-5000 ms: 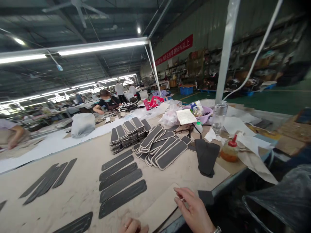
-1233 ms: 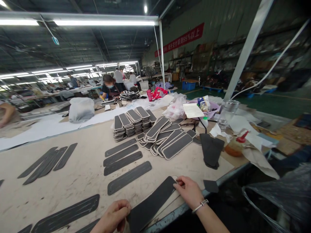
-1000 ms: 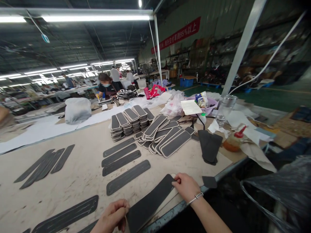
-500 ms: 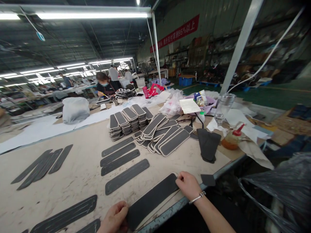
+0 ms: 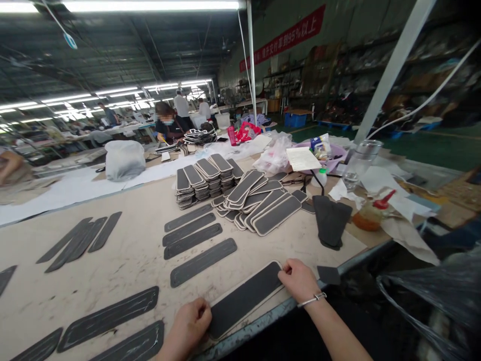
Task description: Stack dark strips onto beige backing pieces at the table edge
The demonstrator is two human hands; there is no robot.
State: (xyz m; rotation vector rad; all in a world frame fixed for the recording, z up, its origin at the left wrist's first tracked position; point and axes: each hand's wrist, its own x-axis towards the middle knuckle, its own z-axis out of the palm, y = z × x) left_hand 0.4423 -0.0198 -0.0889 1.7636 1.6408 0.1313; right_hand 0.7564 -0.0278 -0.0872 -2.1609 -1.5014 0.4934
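A long dark grey strip with rounded ends (image 5: 244, 300) lies on a slightly larger pale-edged piece at the table's front edge. My left hand (image 5: 192, 323) pinches its near left end, fingers curled. At the far right end my right hand (image 5: 299, 280), with a bracelet on the wrist, grips the corner between thumb and bent fingers. Just beyond lies a single dark strip (image 5: 203, 261) with shiny streaks round its rim. Larger dark panels (image 5: 112, 317) with similar glossy edges lie to the left of my left hand.
Stacked pale-edged strips (image 5: 205, 175) and a loose pile of them (image 5: 276, 215) stand mid-table. Dark flat pieces (image 5: 330, 220), a red-tipped glue bottle (image 5: 376, 213) and a glass jar (image 5: 363, 158) are on the right. A co-worker (image 5: 167, 123) sits across the table.
The strip now lies more evenly over the pale-edged piece, with a pale border showing along its sides. Both hands stay at its ends. The whole view has shifted a little.
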